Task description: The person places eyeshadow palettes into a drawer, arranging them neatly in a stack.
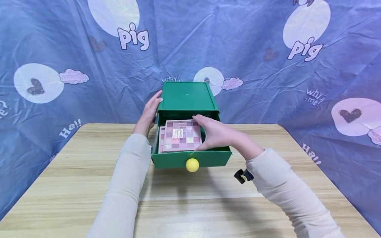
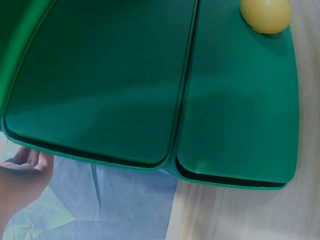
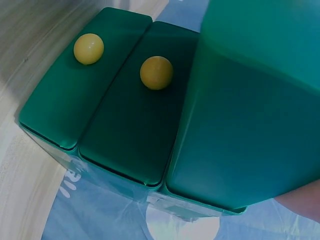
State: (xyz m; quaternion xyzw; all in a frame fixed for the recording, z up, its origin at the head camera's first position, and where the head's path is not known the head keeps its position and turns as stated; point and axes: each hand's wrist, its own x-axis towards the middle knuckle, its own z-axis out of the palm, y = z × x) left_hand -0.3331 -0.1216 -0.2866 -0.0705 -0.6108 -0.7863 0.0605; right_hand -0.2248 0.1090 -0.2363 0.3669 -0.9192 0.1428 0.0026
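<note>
A green drawer cabinet (image 1: 187,96) stands on the table with its top drawer (image 1: 169,160) pulled out. My left hand (image 1: 150,110) rests against the cabinet's left side, fingers along the upper edge. In the open drawer lies a pinkish eyeshadow palette (image 1: 178,135) with a grid of colour squares and the lettering "BACK". My right hand (image 1: 215,132) spans its right end, thumb at the near edge and fingers at the far edge, gripping it. A second palette (image 1: 161,140) shows beneath at the left. The right wrist view catches only the right forearm (image 3: 302,202); its hand is hidden.
Two lower drawers with yellow ball knobs (image 3: 89,49) are shut below the open one, whose own yellow knob (image 1: 192,165) faces me. The pale wooden table (image 1: 74,185) extends around the cabinet. A blue printed cloth (image 1: 253,66) hangs behind.
</note>
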